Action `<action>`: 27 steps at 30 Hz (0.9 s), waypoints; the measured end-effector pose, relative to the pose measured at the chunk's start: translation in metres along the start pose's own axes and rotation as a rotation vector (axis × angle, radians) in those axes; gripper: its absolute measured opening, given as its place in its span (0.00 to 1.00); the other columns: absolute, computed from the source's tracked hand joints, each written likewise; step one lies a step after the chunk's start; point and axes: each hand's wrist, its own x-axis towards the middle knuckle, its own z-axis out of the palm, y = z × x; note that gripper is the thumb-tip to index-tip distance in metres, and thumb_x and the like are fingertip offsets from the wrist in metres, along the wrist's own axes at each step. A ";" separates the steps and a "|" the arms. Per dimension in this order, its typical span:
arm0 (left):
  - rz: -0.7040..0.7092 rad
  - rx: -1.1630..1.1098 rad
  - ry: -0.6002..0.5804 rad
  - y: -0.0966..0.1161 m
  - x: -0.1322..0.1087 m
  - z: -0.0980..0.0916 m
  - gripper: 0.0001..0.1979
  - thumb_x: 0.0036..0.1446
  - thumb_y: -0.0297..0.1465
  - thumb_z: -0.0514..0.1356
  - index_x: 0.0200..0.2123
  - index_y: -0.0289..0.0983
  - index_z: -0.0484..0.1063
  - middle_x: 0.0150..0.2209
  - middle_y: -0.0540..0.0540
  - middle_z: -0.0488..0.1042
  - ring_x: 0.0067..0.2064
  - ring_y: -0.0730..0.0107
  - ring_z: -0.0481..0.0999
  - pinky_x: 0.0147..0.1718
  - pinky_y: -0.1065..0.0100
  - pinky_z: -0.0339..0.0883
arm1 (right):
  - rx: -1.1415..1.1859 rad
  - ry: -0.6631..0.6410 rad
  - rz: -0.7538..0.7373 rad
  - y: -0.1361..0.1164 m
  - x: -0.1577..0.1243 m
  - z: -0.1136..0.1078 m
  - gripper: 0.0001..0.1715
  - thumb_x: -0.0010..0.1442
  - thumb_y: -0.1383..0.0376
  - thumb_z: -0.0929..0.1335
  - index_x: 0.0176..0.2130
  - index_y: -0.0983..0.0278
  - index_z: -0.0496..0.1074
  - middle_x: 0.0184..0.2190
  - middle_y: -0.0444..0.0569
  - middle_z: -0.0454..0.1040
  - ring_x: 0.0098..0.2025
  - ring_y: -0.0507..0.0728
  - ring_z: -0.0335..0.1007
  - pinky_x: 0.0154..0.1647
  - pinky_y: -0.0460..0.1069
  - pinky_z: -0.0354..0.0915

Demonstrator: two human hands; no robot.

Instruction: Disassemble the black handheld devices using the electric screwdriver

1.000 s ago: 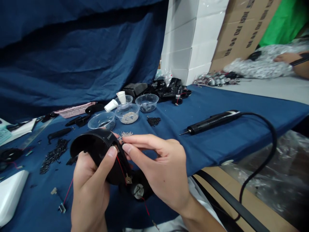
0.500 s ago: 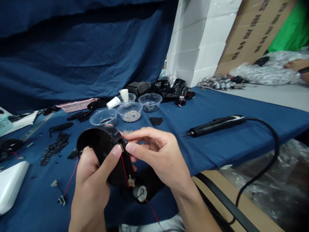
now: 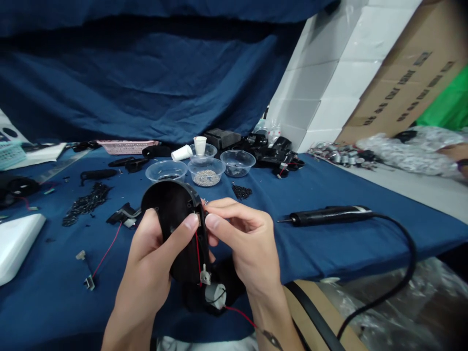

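Observation:
My left hand (image 3: 146, 270) grips a black rounded plastic housing (image 3: 171, 209), its thumb pressed on the rim. My right hand (image 3: 243, 241) pinches with thumb and forefinger at the housing's edge, on something too small to make out. A red wire (image 3: 198, 253) runs down the housing to a small metal tab and a little grey motor (image 3: 215, 295) hanging below. Just behind the housing lies a small heap of silvery screws, mostly hidden.
A black electric screwdriver (image 3: 329, 215) with a cable lies to the right on the blue cloth. Clear plastic bowls (image 3: 206, 170) of small parts stand behind, with black parts (image 3: 86, 202) scattered left. White boxes (image 3: 321, 83) and cartons stack at the back right, near another person's arm (image 3: 457, 153).
The view has swung so everything sits further right and lower. My left hand has turned the housing more upright. My right hand stays pinched at its edge.

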 end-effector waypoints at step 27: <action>0.217 0.182 -0.265 0.004 0.005 -0.030 0.15 0.63 0.46 0.74 0.31 0.42 0.87 0.34 0.41 0.82 0.40 0.51 0.85 0.40 0.63 0.81 | 0.040 -0.316 0.466 0.013 0.001 -0.012 0.39 0.45 0.37 0.86 0.43 0.59 0.83 0.39 0.49 0.86 0.34 0.58 0.81 0.32 0.49 0.77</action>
